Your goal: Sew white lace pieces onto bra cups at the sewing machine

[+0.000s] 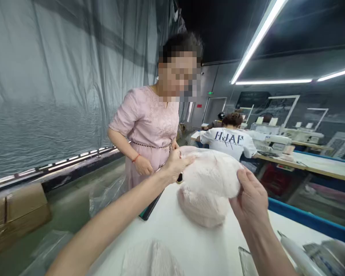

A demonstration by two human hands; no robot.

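A grey curtain (66, 76) covers the wall at left. A white counter (207, 249) runs away from the viewer. Beyond its left edge stands a co-worker (153, 119) in pink, leaning toward it; the co-worker's right hand (143, 165) hangs near that edge, and the other is too hidden to tell whether it touches anything. Further off, a person in a white shirt (230, 142) sits near sewing machines (276, 143).

A pale cloth (209, 168) is held spread above the counter's far part. Directly below it, a pale bundle (202, 209) rests there; whether the two touch is unclear. Another pale piece (153, 260) lies at the near edge, partly cut off.

The left hand (176, 166) grips the cloth's left end, fingers closed on it. The right hand (253, 193) pinches its right end between thumb and fingers.

Holding it well seems to call for level hands and light, even tension, since such thin material could pull out of shape or snag on the bundle.

A dark, flat object (151, 207) lies along the counter's left edge.
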